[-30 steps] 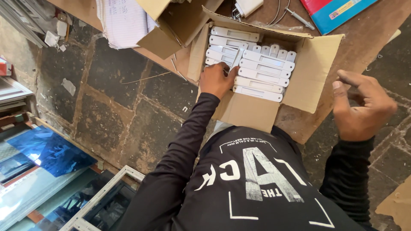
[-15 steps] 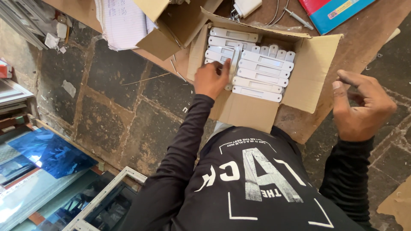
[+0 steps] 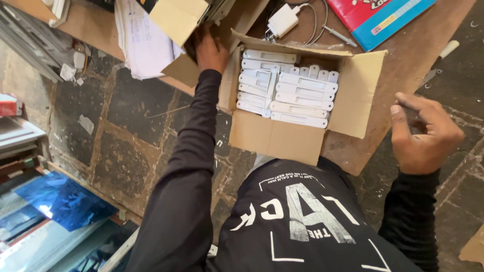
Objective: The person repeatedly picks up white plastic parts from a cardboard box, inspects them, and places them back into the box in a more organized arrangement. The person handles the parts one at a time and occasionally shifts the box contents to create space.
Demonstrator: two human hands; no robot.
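Brown corrugated cardboard box (image 3: 272, 138) holding rows of plain white plastic bars (image 3: 301, 94); a second box (image 3: 179, 20) of the same tan brown beside it, on a reddish-brown wooden tabletop (image 3: 403, 60). White charger (image 3: 283, 20) with white cable, white papers (image 3: 143, 43), and a flat red package (image 3: 375, 17) edged in light blue. Black long sleeves and a black shirt (image 3: 302, 216) printed with grey-white letters and lines; dark grey stone floor (image 3: 121, 121); shiny blue sheet (image 3: 63, 199).

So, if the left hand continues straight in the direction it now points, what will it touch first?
Probably the inside of the second brown cardboard box: the left hand already reaches up under its open flap. What lies deeper is hidden, so beyond that I cannot tell.
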